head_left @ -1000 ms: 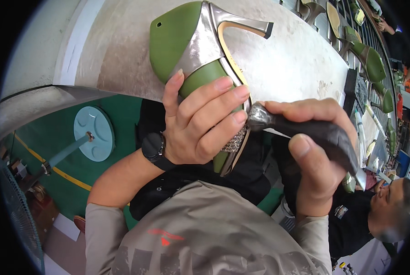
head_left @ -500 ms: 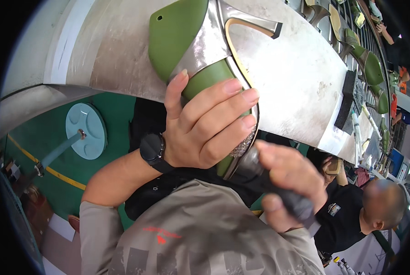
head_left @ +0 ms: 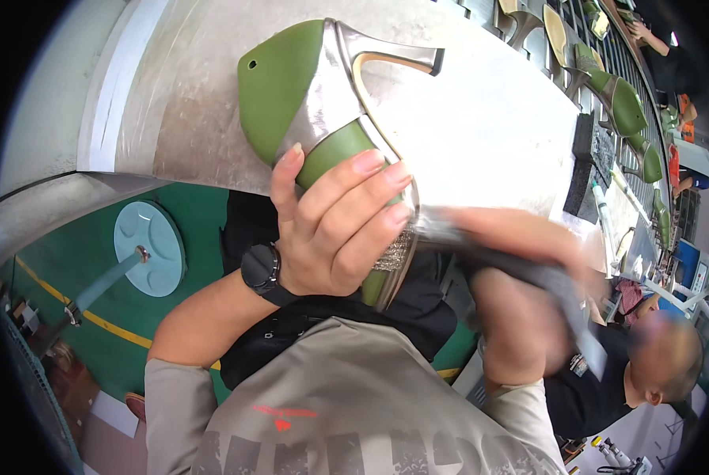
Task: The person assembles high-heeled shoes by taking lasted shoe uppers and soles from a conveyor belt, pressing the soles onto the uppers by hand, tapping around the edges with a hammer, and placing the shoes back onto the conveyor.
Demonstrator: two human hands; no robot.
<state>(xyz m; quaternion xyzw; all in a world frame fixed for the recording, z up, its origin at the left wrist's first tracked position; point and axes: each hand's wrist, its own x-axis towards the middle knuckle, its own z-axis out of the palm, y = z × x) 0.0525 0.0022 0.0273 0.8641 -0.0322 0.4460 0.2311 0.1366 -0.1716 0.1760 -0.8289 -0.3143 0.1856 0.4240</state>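
My left hand is wrapped round a high-heeled sandal on a green shoe last. The sandal has a shiny metallic back and heel, pointing away to the right, and a glittering strap near my fingertips. Motion smears my right hand, which grips a dark-handled tool with a metal end. That metal end meets the sole edge beside the glittering strap; whether it touches is too blurred to tell. The green toe of the last points down toward my lap.
Under the shoe lies a pale, stained worktop. Along its right side are a black block, pens and a rack with more green lasts and sandals. A co-worker sits at the right. A round blue stool stands at left.
The shoe and my left hand have shifted slightly left and down in view. My right hand has swung up and right with the tool, whose metal end is higher along the sole edge.
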